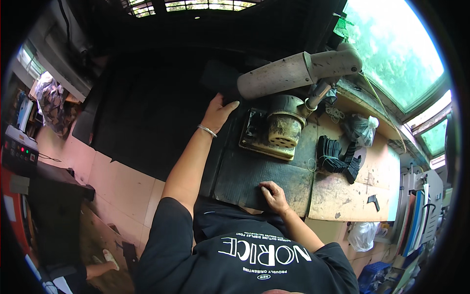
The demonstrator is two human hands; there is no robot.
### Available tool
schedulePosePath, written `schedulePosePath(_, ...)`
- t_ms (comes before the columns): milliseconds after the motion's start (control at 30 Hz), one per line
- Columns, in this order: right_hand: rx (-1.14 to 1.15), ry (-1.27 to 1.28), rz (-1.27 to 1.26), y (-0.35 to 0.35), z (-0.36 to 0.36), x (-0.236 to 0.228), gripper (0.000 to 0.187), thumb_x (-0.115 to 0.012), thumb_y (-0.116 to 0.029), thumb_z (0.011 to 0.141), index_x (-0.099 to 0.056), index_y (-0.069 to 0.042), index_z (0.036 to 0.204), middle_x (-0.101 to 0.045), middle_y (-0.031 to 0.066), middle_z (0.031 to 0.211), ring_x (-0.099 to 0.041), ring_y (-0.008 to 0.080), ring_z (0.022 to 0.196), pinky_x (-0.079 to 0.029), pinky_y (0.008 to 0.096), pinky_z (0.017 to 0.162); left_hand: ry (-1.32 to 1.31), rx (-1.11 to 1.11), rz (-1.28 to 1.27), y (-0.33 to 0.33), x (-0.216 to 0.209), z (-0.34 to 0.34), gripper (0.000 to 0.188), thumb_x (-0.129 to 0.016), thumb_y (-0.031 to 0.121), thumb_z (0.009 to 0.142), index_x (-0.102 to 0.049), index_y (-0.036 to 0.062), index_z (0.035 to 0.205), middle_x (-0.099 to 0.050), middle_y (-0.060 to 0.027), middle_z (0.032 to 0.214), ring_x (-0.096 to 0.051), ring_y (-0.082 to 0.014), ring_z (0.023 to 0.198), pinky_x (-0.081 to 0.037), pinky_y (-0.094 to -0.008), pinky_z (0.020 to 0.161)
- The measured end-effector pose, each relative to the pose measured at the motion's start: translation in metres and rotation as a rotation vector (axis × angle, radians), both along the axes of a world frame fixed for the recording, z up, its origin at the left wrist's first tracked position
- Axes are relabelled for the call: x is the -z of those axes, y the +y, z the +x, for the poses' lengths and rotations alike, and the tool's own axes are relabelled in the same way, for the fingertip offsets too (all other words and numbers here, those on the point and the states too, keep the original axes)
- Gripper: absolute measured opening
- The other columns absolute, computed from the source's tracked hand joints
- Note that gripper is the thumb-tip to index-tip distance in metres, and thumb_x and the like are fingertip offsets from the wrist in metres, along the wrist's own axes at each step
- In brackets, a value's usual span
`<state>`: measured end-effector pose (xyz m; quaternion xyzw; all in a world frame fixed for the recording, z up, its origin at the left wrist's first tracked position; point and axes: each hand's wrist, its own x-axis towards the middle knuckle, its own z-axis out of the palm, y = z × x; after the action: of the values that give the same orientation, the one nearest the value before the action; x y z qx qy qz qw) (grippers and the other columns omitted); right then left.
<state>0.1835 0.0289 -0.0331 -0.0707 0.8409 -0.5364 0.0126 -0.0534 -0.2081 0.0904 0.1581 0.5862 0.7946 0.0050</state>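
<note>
My left hand (220,113) reaches far over the dark work surface, its fingers closed at the near edge of a dark flat piece (219,75). The thumb points out to the right, and the fingers' ends are hidden in the dark. Just right of that piece is the mouth of a pale, stained duct (274,76). By the near edge of the bench, my right hand (275,197) rests with its fingers curled and nothing visible in them. Ahead of it stands a stained round metal device (285,128) on a square base.
Bundled black strips (332,156) lie on cardboard (333,196) at the right, near a tied plastic bag (361,130) and a small black piece (374,202). A window (396,54) fills the far right. At lower left, another person's hand (110,259) shows beside a brown board.
</note>
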Motion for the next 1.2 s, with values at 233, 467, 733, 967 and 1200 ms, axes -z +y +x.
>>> schedulePosePath(233,-0.002,-0.025,-0.014,0.000,0.000,0.001,0.016,-0.059,-0.008,0.092,-0.065,-0.001,0.105,-0.067,0.0127,0.097,-0.065,0.0238,0.093,-0.050,0.0308,0.084,-0.037,0.027,-0.035,0.001,-0.002,-0.004,0.045,-0.066,0.004,0.088,-0.049,-0.0044,0.128,-0.057,-0.0094,0.125,-0.052,-0.0156,0.115,-0.040,-0.0304,0.102)
schedulePosePath(467,0.014,-0.035,-0.038,-0.001,0.001,0.000,0.016,-0.059,-0.008,0.092,-0.065,-0.001,0.105,-0.067,0.0129,0.097,-0.066,0.0246,0.093,-0.050,0.0309,0.083,-0.020,0.036,0.017,0.004,-0.002,0.006,0.050,-0.066,0.001,0.086,-0.047,-0.0007,0.133,-0.056,-0.0070,0.127,-0.051,-0.0157,0.116,-0.039,-0.0312,0.103)
schedulePosePath(733,0.010,-0.038,-0.025,-0.001,0.002,0.002,0.017,-0.058,-0.009,0.094,-0.065,-0.001,0.106,-0.067,0.0111,0.097,-0.065,0.0204,0.093,-0.050,0.0297,0.084,-0.007,0.019,-0.041,-0.001,-0.001,0.018,0.052,-0.066,0.002,0.086,-0.047,0.0004,0.135,-0.055,-0.0067,0.128,-0.050,-0.0161,0.118,-0.038,-0.0313,0.104)
schedulePosePath(967,0.020,-0.043,-0.021,-0.003,0.001,-0.001,0.016,-0.058,-0.009,0.093,-0.065,-0.001,0.106,-0.067,0.0127,0.097,-0.065,0.0231,0.093,-0.050,0.0300,0.084,0.039,0.015,-0.020,-0.005,0.008,0.028,0.051,-0.067,0.004,0.086,-0.048,-0.0006,0.133,-0.057,-0.0066,0.126,-0.051,-0.0159,0.116,-0.038,-0.0302,0.103)
schedulePosePath(1200,0.016,-0.044,-0.024,-0.002,0.002,0.001,0.016,-0.058,-0.009,0.094,-0.065,0.000,0.106,-0.067,0.0122,0.097,-0.065,0.0216,0.094,-0.050,0.0296,0.085,0.037,0.018,-0.018,-0.007,0.013,0.036,0.049,-0.068,0.004,0.084,-0.051,0.0010,0.130,-0.060,-0.0075,0.122,-0.054,-0.0162,0.113,-0.040,-0.0313,0.102)
